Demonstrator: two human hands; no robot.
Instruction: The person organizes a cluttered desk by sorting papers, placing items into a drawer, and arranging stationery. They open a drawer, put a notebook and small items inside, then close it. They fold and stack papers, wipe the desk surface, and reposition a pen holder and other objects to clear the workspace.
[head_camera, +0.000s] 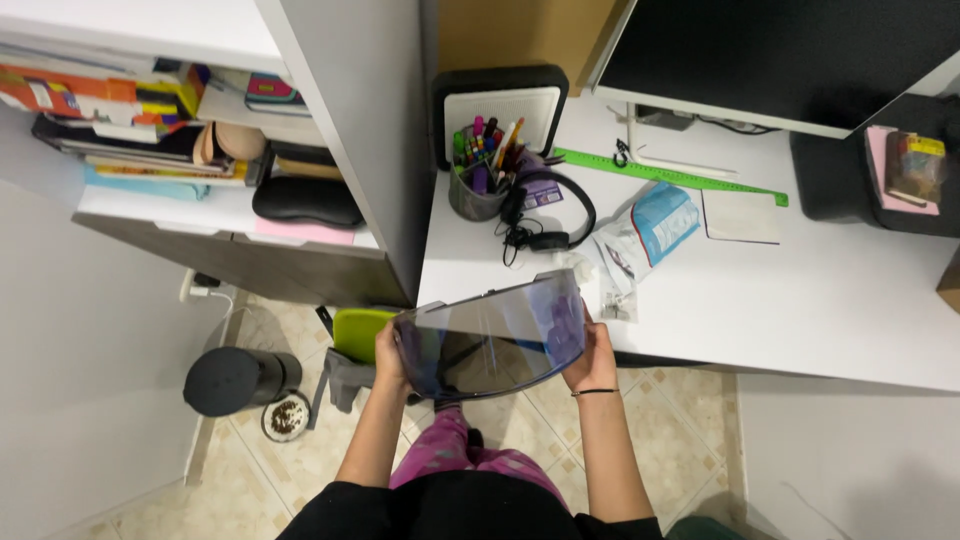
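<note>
The person is holding a curved tinted visor (492, 335) by its ends just off the counter (800, 310) edge, left hand (388, 352) and right hand (592, 352) fingers clamped on it, looking light, slick, scratch-prone.

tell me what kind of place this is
Most likely a home office or study corner. A white desk carries a monitor, a cup of pens and a green ruler, with a shelf of books beside it and a tiled floor below.
</note>
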